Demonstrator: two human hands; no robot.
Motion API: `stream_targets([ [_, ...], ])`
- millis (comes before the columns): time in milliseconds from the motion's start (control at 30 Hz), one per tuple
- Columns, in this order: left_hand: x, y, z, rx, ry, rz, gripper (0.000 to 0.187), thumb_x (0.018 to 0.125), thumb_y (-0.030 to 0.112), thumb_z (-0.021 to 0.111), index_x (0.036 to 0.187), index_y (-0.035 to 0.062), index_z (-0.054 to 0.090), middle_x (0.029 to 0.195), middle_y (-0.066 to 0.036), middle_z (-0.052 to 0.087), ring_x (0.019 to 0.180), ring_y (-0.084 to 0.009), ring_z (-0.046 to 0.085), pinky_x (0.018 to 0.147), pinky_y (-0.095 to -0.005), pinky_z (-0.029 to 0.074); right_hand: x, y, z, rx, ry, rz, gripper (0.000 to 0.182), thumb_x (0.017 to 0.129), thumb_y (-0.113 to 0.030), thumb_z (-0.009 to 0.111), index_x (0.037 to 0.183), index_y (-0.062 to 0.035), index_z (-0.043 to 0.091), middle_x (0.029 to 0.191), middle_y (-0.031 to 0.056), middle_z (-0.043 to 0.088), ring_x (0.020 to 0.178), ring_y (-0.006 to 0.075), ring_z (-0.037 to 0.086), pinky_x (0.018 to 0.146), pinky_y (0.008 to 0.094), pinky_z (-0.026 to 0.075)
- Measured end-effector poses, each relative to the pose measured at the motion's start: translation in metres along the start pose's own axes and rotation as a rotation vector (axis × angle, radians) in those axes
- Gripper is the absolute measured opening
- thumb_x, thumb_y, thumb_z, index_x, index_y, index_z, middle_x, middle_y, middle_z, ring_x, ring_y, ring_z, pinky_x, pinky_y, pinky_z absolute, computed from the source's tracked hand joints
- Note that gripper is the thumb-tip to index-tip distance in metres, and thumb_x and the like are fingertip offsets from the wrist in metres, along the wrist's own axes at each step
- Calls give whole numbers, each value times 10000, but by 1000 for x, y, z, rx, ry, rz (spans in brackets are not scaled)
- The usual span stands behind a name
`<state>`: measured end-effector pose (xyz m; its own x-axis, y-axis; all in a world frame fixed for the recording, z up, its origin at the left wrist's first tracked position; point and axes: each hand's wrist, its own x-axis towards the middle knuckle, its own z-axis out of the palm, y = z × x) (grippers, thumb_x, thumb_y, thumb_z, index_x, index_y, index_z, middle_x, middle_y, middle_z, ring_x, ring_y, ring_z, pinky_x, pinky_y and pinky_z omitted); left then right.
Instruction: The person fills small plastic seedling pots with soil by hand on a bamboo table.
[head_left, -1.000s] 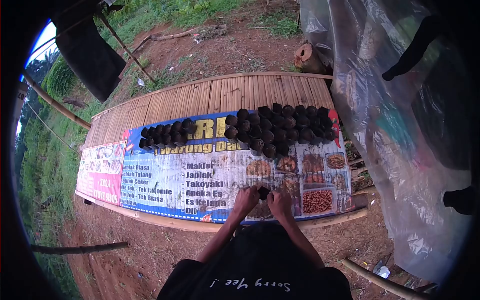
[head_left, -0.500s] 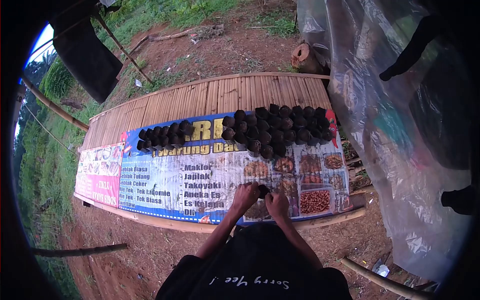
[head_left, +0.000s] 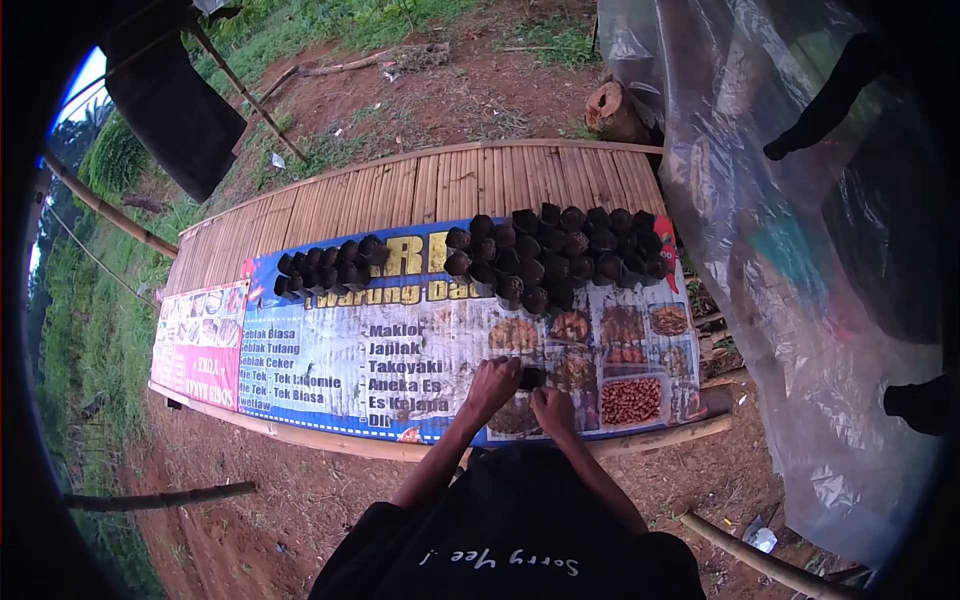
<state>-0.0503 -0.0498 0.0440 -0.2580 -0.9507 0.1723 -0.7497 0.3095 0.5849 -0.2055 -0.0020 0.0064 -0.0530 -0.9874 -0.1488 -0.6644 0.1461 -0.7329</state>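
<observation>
Both hands are gripping 1 small black seedling bag on the printed banner: left hand at its 9 o'clock, right hand at 5 o'clock. Filled seedling bags are clustering at 12 o'clock.

Soft daylight, fisheye-warped with dark corners

Bench: slatted bamboo bench, stretching away beyond the grip.
Cover: printed menu banner spread over its near half.
Ground: bare red earth farther off, grass left.
Right of the grip: clear plastic sheet, tree stump.
Light: soft daylight.
</observation>
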Motion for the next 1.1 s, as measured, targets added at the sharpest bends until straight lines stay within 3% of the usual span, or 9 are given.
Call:
stream_targets([
  [67, -3, 0, 2, -69, -34, -138, 243, 865, 214, 586, 753, -1, 586, 703, -209, 612, 657, -397, 608, 607, -474, 486, 4, 11, 1, 9, -32, -30, 388, 879, -354, 529, 707, -25, 641, 622, 179, 608, 639, 378, 618, 575, 465, 465],
  [167, -14, 10, 2, -25, 6, -321, 257, 855, 251, 580, 795, 2, 605, 727, -237, 622, 691, -415, 616, 644, -501, 496, 7, -1, -15, -66, 51, -16, 443, 892, -392, 538, 654, -25, 609, 580, 147, 598, 607, 372, 609, 577, 455, 467],
  [200, -17, 13, 2, -26, 3, -322, 257, 855, 251, 580, 795, 2, 605, 727, -237, 622, 691, -415, 616, 644, -501, 496, 11, -1, -18, -94, 130, -102, 438, 888, -397, 549, 666, -23, 599, 594, 147, 597, 604, 368, 607, 575, 456, 465],
  [267, -22, 21, 2, -55, -138, -469, 310, 842, 300, 602, 808, -8, 615, 717, -263, 618, 697, -431, 618, 641, -507, 501, 19, -3, -21, -124, 211, -188, 434, 885, -402, 560, 678, -22, 589, 609, 147, 596, 600, 365, 605, 573, 456, 464],
  [433, -28, 18, 15, -86, -90, -411, 281, 819, 274, 605, 809, -7, 622, 713, -258, 620, 678, -431, 619, 639, -512, 499, 25, -12, -28, -254, 130, -317, 270, 857, -293, 594, 786, -33, 588, 734, 178, 604, 657, 357, 612, 586, 460, 474],
  [533, -28, 16, 17, -70, -58, -357, 236, 807, 234, 598, 807, -1, 619, 721, -253, 623, 671, -424, 620, 624, -510, 495, 26, -17, -31, -292, 71, -299, 214, 825, -236, 608, 749, -37, 588, 724, 175, 608, 654, 357, 610, 601, 459, 481],
  [733, -21, 19, 2, -120, -74, -325, 192, 790, 189, 602, 802, -2, 597, 728, -261, 619, 674, -430, 614, 606, -508, 488, 22, -13, -30, -278, 203, -445, 185, 785, -178, 605, 700, -16, 581, 658, 188, 586, 670, 374, 602, 602, 471, 478],
  [1100, -18, 12, 7, -97, -88, -257, 164, 777, 154, 578, 796, -9, 576, 727, -255, 616, 681, -435, 609, 620, -511, 488, 14, -6, -25, -206, 249, -382, 167, 772, -158, 599, 696, -11, 573, 668, 188, 584, 661, 372, 591, 594, 476, 466],
])
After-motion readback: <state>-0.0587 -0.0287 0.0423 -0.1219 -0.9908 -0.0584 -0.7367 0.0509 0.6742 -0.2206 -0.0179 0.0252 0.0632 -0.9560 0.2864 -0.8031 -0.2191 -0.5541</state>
